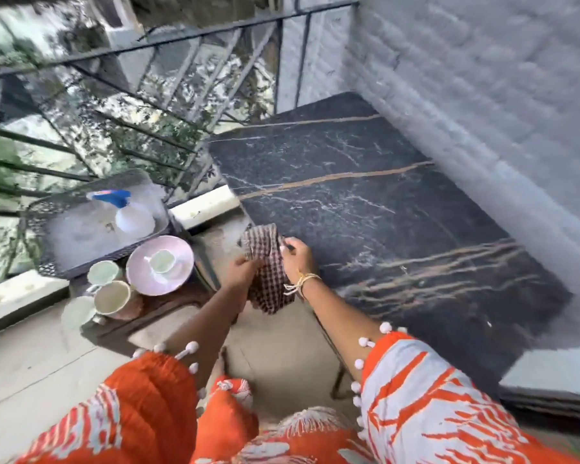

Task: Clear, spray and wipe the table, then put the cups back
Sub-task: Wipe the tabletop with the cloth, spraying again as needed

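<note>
Black railing (168, 41), white wall (482, 78) (brick)

- A pale grey painted brick wall (482, 78) runs along the right.
- A dark metal railing (168, 78) with diagonal bars closes the far side; daylit green foliage (91, 125) shows through it.
- The concrete floor (47, 363) is light and bare.

Dark marble table (399, 209) bare, mesh side table (51, 209) carrying spray bottle (131, 216), cups (109, 293) on low stand
</note>
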A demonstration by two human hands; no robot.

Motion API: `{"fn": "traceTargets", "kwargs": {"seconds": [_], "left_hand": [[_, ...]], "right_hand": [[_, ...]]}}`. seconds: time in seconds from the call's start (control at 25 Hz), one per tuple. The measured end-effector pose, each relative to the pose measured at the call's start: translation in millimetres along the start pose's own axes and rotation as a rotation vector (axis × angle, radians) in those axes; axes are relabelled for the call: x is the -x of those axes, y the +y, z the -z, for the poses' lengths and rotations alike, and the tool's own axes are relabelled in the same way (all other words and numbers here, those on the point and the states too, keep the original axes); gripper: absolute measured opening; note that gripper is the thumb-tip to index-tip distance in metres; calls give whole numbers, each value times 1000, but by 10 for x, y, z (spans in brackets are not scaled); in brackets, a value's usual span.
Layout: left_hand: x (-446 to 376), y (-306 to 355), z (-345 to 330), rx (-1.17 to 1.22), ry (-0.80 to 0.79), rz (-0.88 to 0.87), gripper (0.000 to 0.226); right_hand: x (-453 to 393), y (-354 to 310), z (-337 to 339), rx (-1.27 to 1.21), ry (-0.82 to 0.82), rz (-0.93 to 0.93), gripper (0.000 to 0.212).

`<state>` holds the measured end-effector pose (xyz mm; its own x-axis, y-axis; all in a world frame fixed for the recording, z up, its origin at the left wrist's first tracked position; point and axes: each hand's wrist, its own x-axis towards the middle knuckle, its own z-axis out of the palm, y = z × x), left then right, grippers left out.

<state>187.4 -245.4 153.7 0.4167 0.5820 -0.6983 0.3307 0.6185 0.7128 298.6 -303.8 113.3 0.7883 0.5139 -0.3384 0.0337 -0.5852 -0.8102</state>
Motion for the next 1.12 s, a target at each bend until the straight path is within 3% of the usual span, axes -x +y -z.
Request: {"fn": "traceTargets", "kwargs": {"seconds": [0.2, 0.36, 0.44, 0.56, 0.68, 0.8, 1.0, 1.12], "left_hand": [[388, -324, -920, -56, -223, -15, 17], [436, -374, -1320, -80, -379, 14, 46], [289, -352, -1442, -319, -312, -113, 53], [13, -287, -1513, -941, -113, -339, 58], [-329, -179, -1397, -1297, -3, -528, 51], [-779, -70, -1157, -1462, 87, -653, 52], [-1200, -165, -767, -1615, 53, -727, 61], [-1262, -200, -609, -1658, 40, -858, 61]], "right_hand": [[244, 439, 1055, 76, 138, 54, 26], [215, 461, 1625, 254, 177, 116, 32], [129, 415, 1769, 425, 114, 89, 44], [-29, 528, 1765, 701, -37, 50, 68], [-147, 780, 1587, 834, -132, 143, 67], [-273, 954, 1382, 953, -121, 261, 63], [-598, 1154, 1294, 965, -71, 399, 68], [-967, 1185, 1562, 1017, 28, 358, 70]]}}
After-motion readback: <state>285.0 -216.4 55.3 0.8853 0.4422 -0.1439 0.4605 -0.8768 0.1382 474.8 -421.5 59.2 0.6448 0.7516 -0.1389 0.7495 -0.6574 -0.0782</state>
